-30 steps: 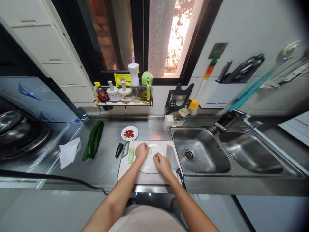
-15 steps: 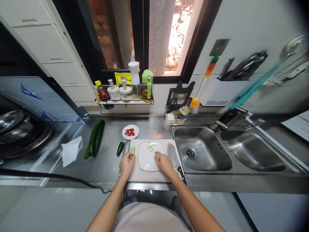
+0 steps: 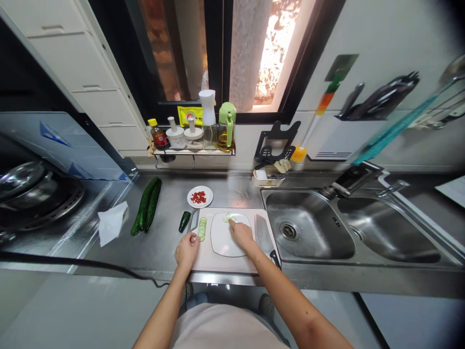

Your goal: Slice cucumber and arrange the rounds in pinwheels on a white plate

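A white cutting board (image 3: 204, 261) lies on the counter with a squarish white plate (image 3: 227, 245) on it. My right hand (image 3: 242, 236) reaches over the plate, fingertips pinched at a few thin cucumber slices (image 3: 227, 217) near its far rim; they partly hide the slice there. Left of the plate runs an overlapping row of cucumber slices (image 3: 202, 227). My left hand (image 3: 186, 249) is at the board's left edge, fingers curled together beside the row's near end; what they hold, if anything, is hidden. A knife (image 3: 262, 233) lies flat on the board's right side.
A dark green cucumber piece (image 3: 184, 221) and whole cucumbers (image 3: 146, 206) lie to the left, near a crumpled paper towel (image 3: 112, 224). Behind the board stands a small dish (image 3: 200, 203) of chopped red pieces. A double sink (image 3: 308, 228) is at the right.
My right hand has moved forward and left over the plate to the slices at its far side. My left hand has drawn back from the cucumber row, uncovering more of it.
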Demonstrator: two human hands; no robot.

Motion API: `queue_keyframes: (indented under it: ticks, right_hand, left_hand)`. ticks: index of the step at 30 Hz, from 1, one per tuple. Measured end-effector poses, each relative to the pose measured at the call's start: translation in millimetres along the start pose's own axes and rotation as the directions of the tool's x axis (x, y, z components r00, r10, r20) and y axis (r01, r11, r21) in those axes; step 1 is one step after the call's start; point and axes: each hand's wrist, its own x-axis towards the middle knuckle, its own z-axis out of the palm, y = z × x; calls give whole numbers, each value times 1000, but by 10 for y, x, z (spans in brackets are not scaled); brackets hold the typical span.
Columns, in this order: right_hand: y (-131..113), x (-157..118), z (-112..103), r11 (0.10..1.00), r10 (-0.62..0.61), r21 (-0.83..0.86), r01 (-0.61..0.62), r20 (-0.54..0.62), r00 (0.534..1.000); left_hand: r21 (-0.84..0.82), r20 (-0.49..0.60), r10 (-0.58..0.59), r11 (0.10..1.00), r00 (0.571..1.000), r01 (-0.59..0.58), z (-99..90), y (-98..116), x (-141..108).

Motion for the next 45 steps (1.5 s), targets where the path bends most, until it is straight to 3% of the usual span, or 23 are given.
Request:
queue_keyframes:
  ticks: [12,20,29,45]
  right_hand:
    - [-40,-35,-87,999,16,31,-15,-23,1000]
    - [-94,-420,-46,974,29,228,-2,-118,993]
    - [71,-732,109,932,54,363,9,-165,985]
    - [71,-813,84,905,44,424,41,-189,981]
  left_hand:
    - [97,28,-42,995,999,39,34,-14,1]
    - [102,26,-45,994,999,42,45,38,-6]
    - [74,4,-28,997,1000,28,136,27,-8]
    - [25,2,-35,999,999,35,163,14,14]
